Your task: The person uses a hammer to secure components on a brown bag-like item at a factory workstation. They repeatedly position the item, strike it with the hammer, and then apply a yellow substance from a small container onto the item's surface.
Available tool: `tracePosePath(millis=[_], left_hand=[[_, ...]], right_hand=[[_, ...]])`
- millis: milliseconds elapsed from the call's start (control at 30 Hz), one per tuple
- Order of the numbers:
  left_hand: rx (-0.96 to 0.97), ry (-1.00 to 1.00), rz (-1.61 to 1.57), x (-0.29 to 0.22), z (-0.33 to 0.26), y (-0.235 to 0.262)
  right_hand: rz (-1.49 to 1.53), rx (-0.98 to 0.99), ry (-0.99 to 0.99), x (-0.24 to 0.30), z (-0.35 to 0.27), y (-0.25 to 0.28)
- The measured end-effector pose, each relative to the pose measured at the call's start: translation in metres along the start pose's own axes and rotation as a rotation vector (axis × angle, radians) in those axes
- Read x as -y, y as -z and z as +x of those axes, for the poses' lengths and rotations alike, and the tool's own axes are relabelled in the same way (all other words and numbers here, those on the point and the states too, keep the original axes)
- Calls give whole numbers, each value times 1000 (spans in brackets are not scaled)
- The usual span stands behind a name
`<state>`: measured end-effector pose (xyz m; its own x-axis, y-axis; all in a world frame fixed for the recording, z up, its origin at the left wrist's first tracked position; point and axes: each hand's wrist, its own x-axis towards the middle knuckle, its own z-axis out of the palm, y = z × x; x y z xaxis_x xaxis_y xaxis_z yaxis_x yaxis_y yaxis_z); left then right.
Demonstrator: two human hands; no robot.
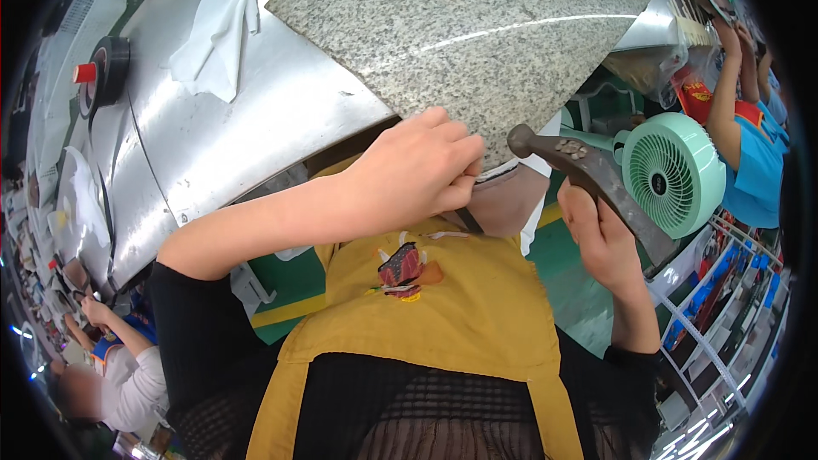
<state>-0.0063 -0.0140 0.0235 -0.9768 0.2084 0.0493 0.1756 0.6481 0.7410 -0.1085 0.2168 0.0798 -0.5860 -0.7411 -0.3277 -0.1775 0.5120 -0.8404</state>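
My left hand (417,166) is closed over the near corner of a speckled granite slab (477,43), its fingers curled under. Whatever it pinches, if anything, is hidden. Just beside and below those fingers, a beige-brown piece (509,202) with a pale upper edge shows at the slab's near edge; its kind is unclear. To the right, my right hand (596,238) grips a hammer (575,158) with a dark, curved metal head, rounded at one end and broad at the other. The hammer is held up beside the slab, apart from it. Its handle is mostly hidden.
A metal tabletop (290,111) adjoins the slab on the left, bearing a white cloth (223,38) and a black roll (109,72) with a red centre. On the right stand a mint-green fan (671,175), a wire rack (694,332) and a co-worker in blue (754,170).
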Motion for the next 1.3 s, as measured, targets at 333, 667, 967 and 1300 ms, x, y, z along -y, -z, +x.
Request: tracePosePath(millis=[333, 667, 967, 1300], left_hand=[[-133, 2, 202, -1, 15, -20], [-54, -533, 423, 27, 16, -5], [-115, -595, 505, 31, 17, -3], [-120, -563, 367, 44, 9, 4]], right_hand=[[-188, 45, 144, -8, 1, -6], [-297, 77, 272, -5, 5, 0], [-283, 159, 212, 13, 15, 0], [-239, 96, 210, 9, 16, -7]])
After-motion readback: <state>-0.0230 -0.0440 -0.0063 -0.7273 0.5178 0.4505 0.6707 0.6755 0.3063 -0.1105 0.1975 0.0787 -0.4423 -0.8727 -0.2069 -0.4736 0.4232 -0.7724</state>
